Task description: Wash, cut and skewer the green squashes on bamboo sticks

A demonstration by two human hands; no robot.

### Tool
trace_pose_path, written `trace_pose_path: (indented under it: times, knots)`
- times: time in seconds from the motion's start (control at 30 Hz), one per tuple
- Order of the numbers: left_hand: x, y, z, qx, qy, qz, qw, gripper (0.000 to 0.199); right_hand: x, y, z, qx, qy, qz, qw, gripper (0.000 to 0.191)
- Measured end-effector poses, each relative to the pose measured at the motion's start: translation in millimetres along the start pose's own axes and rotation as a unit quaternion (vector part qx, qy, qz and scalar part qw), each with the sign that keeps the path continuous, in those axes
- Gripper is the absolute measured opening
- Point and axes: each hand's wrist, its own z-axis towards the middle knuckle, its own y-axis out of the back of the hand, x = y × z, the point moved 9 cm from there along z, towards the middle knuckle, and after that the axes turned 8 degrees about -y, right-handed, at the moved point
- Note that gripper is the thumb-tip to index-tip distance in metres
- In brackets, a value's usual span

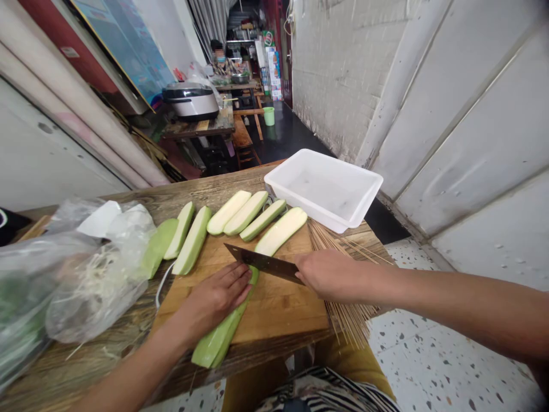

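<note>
My right hand [323, 273] is wrapped round the handle of a dark-bladed knife [270, 263], its blade pointing left over the wooden cutting board [278, 309]. Under my left hand [223, 292], whose fingers lie together on top, is a long green squash [223, 337]; its lower end sticks out past the board's front edge. The blade is right beside my left fingertips and the squash's far end. Several halved squash pieces [246, 213] with pale cut faces lie along the back of the board. One pale half [281, 232] rests just behind the blade.
A white plastic tray [328, 189] stands at the back right. Thin wooden skewers [349, 320] lie right of the board. Plastic bags [100, 286] with shredded food sit at the left on the wooden table [141, 197]. Farther back, a cooker [191, 102] and a person [219, 52] are visible.
</note>
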Motion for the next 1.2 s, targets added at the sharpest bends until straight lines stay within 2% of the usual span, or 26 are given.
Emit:
trace_pose_path:
  times: [0.13, 0.33, 0.43, 0.73, 0.97, 1.2]
  knots:
    - [-1, 0.4, -4, -0.01, 0.024, -0.012, 1.0, 0.022, 0, -3, 2, 0.009, -0.004, -0.003, 1.0, 0.018]
    - [-6, 7.1, -7, -0.029, 0.042, 0.011, 0.999, 0.018, 8, 20, -14, -0.047, 0.013, -0.009, 0.999, 0.019]
    - [-7, 8.4, -8, -0.032, 0.044, 0.012, 0.998, 0.018, 13, 23, -18, -0.055, 0.019, -0.01, 0.998, 0.018]
    - [-7, 9.8, -11, -0.049, 0.05, -0.005, 0.998, 0.019, 16, 19, -17, -0.033, 0.016, -0.011, 0.999, 0.02]
    - [-5, 7.2, -12, -0.038, 0.061, -0.022, 0.997, 0.017, 18, -1, -6, 0.034, -0.008, -0.01, 0.999, 0.021]
    - [-10, 16.5, -11, -0.04, 0.059, 0.01, 0.997, 0.017, 17, 16, -14, -0.009, -0.013, -0.002, 1.0, 0.022]
